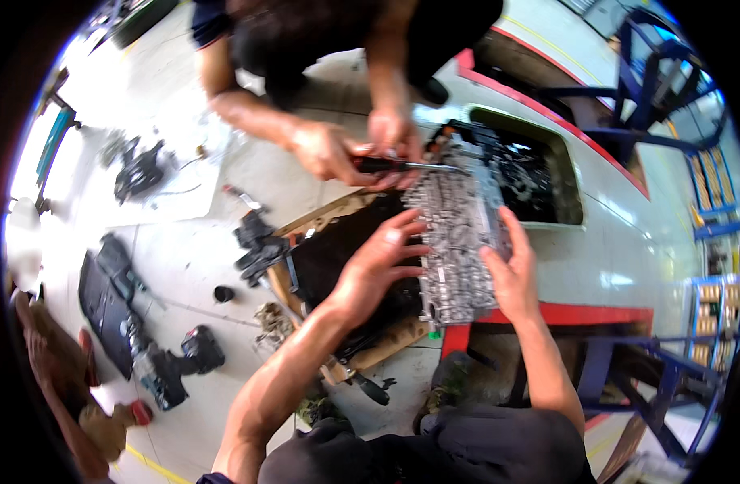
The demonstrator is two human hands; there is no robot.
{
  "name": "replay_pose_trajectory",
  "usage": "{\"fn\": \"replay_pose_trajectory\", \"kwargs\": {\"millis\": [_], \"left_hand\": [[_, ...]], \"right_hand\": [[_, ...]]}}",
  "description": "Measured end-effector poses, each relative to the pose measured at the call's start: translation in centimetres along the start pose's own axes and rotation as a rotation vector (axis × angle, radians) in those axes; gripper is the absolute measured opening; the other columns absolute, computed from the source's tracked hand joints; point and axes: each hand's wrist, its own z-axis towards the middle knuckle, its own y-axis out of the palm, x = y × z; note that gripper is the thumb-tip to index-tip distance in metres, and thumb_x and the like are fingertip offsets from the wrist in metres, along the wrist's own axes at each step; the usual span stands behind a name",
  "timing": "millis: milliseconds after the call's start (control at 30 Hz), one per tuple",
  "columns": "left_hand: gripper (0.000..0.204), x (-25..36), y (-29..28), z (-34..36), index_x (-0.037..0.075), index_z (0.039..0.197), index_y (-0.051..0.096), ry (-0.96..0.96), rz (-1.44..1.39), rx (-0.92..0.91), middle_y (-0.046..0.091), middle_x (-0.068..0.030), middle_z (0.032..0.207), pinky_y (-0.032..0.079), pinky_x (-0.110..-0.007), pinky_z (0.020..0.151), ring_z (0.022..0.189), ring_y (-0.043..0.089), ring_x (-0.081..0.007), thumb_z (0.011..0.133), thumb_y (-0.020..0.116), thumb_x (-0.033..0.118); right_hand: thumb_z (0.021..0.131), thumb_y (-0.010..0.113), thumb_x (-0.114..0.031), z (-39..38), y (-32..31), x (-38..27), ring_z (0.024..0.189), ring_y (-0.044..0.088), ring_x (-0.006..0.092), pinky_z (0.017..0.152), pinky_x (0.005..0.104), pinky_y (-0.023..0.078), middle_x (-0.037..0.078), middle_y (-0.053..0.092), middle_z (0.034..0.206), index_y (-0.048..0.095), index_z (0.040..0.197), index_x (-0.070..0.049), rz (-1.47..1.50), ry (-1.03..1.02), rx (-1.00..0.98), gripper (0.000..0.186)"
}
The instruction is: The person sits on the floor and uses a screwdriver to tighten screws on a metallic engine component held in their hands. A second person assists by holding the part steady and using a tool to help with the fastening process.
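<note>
A grey metal valve body (457,234), a long block full of fine channels, lies between my two hands. My left hand (378,262) is at its left edge, fingers spread and their tips touching or almost touching it. My right hand (511,270) is at the right edge, thumb over the rim and index finger stretched along the side; its other fingers are partly hidden. Facing me, another person's hands (329,152) hold a screwdriver (386,164) with a dark handle. Its shaft reaches over the far end of the block. The block is slightly blurred.
Below the block is a dark pan in a wooden frame (378,355). A cordless power tool (156,367), a black cup (223,294) and dark parts (140,169) lie at left. A rectangular opening (575,185), red edging and blue metal stands (628,97) are at right.
</note>
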Motion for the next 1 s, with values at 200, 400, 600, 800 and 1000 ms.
{"fn": "replay_pose_trajectory", "kwargs": {"millis": [200, 400, 600, 800, 1000], "left_hand": [[0.077, -4.5, -0.2, 2.0, -0.001, 0.153, 0.051, -0.076, 0.451, 0.078, 0.059, -0.0204, 0.147, 0.045, -0.039, 0.112, 0.132, 0.059, -0.0264, 0.102, 0.064, 0.055], [0.048, -1.8, 2.1, -0.6, 0.000, 0.120, 0.070, -0.166, 1.095, -0.125, 0.073, -0.0225, 0.120, 0.055, -0.047, 0.098, 0.116, 0.069, -0.0382, 0.100, 0.065, 0.044], [0.049, 2.0, 6.9, 0.2, 0.005, 0.126, 0.065, 0.910, 1.411, -0.409, 0.066, -0.0128, 0.123, 0.050, -0.047, 0.106, 0.117, 0.063, -0.0326, 0.090, 0.076, 0.037], [0.043, -0.9, 10.2, 6.2, 0.004, 0.106, 0.068, 1.150, 1.546, -0.757, 0.065, -0.0112, 0.119, 0.041, -0.047, 0.116, 0.124, 0.057, -0.0304, 0.089, 0.073, 0.043], [0.044, -4.1, 8.9, 7.5, 0.006, 0.104, 0.071, 0.822, 1.676, -0.572, 0.067, -0.0101, 0.113, 0.037, -0.047, 0.117, 0.122, 0.057, -0.0294, 0.092, 0.068, 0.048]], "right_hand": [[0.095, 0.062, -0.001, -0.7, 0.2, -1.4, 0.136, 0.055, 0.0234, 0.116, 0.0362, 0.042, 0.017, 0.052, 0.153, 0.038, 0.159, 0.005, 0.101, 0.058, 0.030, 0.068], [0.098, 0.065, -0.007, -0.4, 0.3, -1.8, 0.129, 0.057, 0.0203, 0.110, 0.0331, 0.045, 0.015, 0.056, 0.147, 0.043, 0.156, 0.004, 0.048, 0.032, 0.032, 0.063], [0.109, 0.051, -0.011, 0.2, 0.1, -2.3, 0.141, 0.048, 0.0185, 0.115, 0.0334, 0.041, 0.013, 0.047, 0.159, 0.042, 0.159, 0.002, 0.408, 0.264, 0.138, 0.053], [0.111, 0.047, -0.021, 2.2, -5.3, 0.6, 0.130, 0.058, 0.0186, 0.110, 0.0326, 0.047, 0.013, 0.056, 0.151, 0.039, 0.161, 0.000, 0.684, 0.454, -0.199, 0.054], [0.110, 0.055, -0.042, 7.6, -7.8, -2.0, 0.102, 0.068, 0.0190, 0.096, 0.0386, 0.056, 0.011, 0.065, 0.117, 0.051, 0.147, -0.002, 0.605, 0.719, -0.392, 0.054]]}}
